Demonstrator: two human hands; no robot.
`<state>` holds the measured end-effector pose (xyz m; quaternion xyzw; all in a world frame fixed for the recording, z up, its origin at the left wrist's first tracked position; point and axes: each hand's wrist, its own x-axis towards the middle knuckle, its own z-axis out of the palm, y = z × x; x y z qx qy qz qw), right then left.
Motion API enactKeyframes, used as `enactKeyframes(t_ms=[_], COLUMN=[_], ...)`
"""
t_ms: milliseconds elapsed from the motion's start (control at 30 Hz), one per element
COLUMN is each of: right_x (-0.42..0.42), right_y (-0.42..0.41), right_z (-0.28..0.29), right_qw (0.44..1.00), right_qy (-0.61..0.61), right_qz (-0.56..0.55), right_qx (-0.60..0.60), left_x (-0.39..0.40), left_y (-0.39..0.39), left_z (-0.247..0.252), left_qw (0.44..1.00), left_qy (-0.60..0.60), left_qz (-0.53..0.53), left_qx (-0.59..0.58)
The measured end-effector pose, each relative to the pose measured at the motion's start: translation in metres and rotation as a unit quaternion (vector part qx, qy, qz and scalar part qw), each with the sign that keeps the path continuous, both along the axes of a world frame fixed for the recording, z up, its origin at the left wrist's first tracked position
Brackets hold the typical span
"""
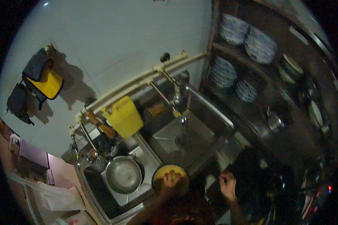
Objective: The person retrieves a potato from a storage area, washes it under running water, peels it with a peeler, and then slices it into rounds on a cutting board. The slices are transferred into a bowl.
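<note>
My left hand [171,180] is over a round bowl or basin [183,171] with a yellowish inside, at the near edge of the sinks. Its fingers are bent down against the yellowish surface; whether they grip anything is not clear. To the right, my right hand [227,186] hangs in front of the dark near side with its fingers curled. The image is too dim to show anything between them. A metal pan [124,175] sits in the left sink basin [97,194], left of the bowl.
A yellow plastic jerrycan [126,116] stands behind the divider. Taps [177,108] reach over the right sink basin [195,126]. Stacked patterned bowls [260,45] fill shelves [233,53] at right. Dark and yellow mitts [46,80] hang on the wall [129,33].
</note>
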<state>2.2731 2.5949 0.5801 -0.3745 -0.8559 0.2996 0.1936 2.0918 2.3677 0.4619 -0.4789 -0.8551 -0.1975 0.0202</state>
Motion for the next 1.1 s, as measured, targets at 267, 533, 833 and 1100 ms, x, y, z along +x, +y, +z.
enactKeyframes(t_ms=[267,533,833,1100], right_x=[-0.357,-0.589,-0.660,-0.656], right_y=[0.157,0.214,0.188,0.180], right_z=[0.155,0.346,0.477,0.507], right_qw=[0.913,0.892,0.893,0.860], right_qy=[0.329,0.337,0.395,0.439], right_qz=[0.236,0.264,0.133,0.256], right_qx=[0.056,0.145,0.171,-0.044], left_x=[-0.086,-0.142,-0.135,-0.058], left_y=[0.057,0.106,0.115,0.086], left_z=[0.101,0.138,0.139,0.095], left_qw=[0.989,0.899,0.825,0.608], left_qy=[-0.048,-0.199,-0.281,-0.428], left_qz=[0.120,0.353,0.416,0.469], left_qx=[0.075,0.166,0.260,0.477])
